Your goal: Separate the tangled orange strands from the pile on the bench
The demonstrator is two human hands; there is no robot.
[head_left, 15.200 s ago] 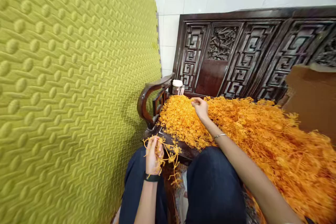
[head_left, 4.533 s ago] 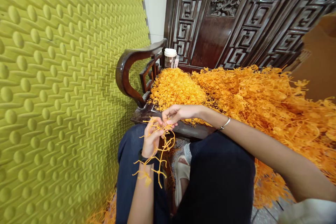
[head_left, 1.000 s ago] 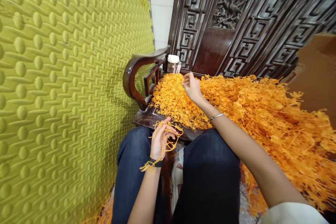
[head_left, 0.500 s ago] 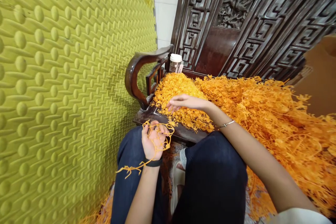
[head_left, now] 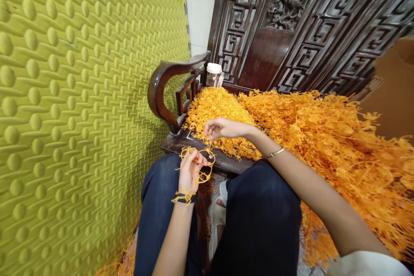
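My left hand (head_left: 190, 171) is closed round a tangle of thin orange plastic sprigs (head_left: 198, 175) above my left knee, strands trailing past the black wristband. My right hand (head_left: 223, 129) hovers just above and right of it, over the near edge of a small heap of tiny orange pieces (head_left: 216, 110); its fingers are curled and pinched, and what they hold is too small to make out. A large pile of long orange sprigs (head_left: 336, 138) covers the wooden bench seat (head_left: 181, 141).
A yellow-green bumpy foam mat (head_left: 80, 108) stands upright along the left. The carved dark bench back (head_left: 291, 30) and curved armrest (head_left: 161, 90) frame the pile. A white-capped jar (head_left: 213, 74) stands in the bench corner. A brown cardboard box (head_left: 391, 90) sits at right. Orange scraps (head_left: 126, 261) lie on the floor.
My right hand has come back from the small heap near the jar, down toward my left hand. My left hand keeps hold of the tangle, whose loose tail has drawn in.
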